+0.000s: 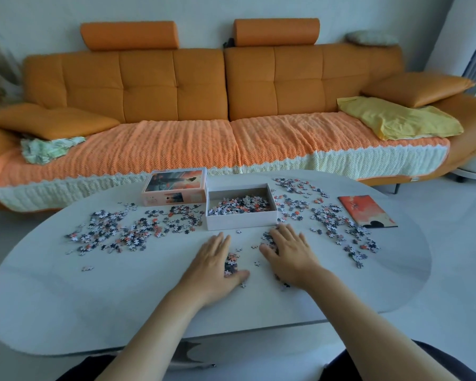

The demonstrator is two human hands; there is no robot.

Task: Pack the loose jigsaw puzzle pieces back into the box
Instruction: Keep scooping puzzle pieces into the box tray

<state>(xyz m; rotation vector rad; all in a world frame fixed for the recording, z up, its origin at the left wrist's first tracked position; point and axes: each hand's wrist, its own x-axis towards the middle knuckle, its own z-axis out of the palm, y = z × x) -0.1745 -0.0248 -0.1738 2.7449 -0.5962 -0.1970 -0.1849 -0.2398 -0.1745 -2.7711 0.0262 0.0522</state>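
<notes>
We judge the loose puzzle pieces (127,229) to be light, thin, stiff card that slides easily on the smooth worktop (121,298). They are too small to pinch one at a time, so they are best raked into a heap and lifted from both sides in cupped palms. The left hand (215,259) lies flat with fingers straight and thumb spread, a small heap (231,264) caught between thumb and palm. The right hand (289,254) rests likewise, fingers extended over a few pieces. Neither hand grips anything. The open box (241,220), already partly filled, stands just beyond the fingertips, at centre. Its lid (176,188) lies to the far left of it. Broad scatters remain well apart from the hands, one to the left and another to the right (333,218), the latter reaching a printed reference picture (367,211).
</notes>
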